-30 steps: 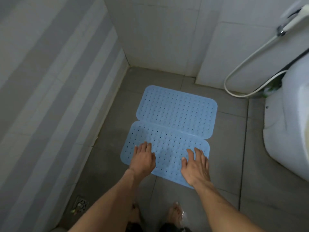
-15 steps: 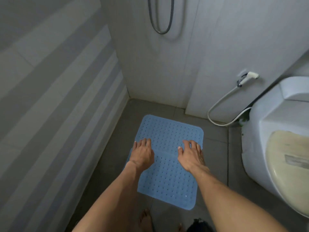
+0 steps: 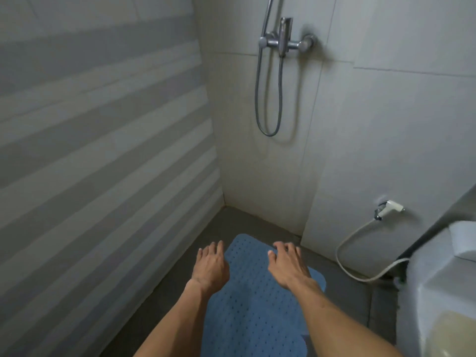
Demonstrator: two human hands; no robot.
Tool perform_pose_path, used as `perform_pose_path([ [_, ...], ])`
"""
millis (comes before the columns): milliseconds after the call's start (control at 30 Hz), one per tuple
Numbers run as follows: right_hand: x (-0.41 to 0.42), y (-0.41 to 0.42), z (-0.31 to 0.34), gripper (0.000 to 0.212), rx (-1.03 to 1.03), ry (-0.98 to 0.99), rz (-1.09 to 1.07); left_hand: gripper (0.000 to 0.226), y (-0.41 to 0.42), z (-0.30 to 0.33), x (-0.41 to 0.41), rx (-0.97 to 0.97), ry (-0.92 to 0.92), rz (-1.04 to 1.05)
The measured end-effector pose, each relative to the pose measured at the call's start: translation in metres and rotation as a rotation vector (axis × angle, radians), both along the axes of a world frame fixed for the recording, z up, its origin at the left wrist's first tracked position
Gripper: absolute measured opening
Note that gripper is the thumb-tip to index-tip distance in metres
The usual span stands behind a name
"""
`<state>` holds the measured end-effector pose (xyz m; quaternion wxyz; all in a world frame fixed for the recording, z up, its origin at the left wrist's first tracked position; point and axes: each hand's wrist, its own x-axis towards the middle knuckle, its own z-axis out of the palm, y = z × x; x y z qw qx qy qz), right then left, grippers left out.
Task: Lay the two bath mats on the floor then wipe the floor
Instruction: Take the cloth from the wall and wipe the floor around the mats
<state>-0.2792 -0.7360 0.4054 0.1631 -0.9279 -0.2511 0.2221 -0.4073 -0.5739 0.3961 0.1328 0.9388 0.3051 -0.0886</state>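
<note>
Two bare forearms reached forward from the bottom edge of the view over the blue perforated bath mats (image 3: 253,313), which lay flat on the grey floor (image 3: 164,300) near the striped left wall. The seam between the two mats could not be made out. The left hand (image 3: 210,269) and the right hand (image 3: 288,266) were held palm-down with fingers loosely spread, holding nothing; whether they touched the mats could not be told. A white toilet (image 3: 438,300) stood at the floor's right edge. Beyond it a bidet sprayer (image 3: 390,207) hung on the wall, and a shower mixer (image 3: 286,41) with its looped hose was mounted higher up.
</note>
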Motion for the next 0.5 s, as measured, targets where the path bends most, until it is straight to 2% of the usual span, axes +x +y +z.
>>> perform_pose_path([
  [233,0.023,0.014,0.040,0.046,0.006,-0.065,0.170,0.065,-0.012,0.050,-0.027,0.150,-0.058,0.096],
  [500,-0.045,0.109,0.072,0.046,0.106,-0.101,0.466,0.068,0.028,0.105,-0.139,0.270,-0.092,0.446],
])
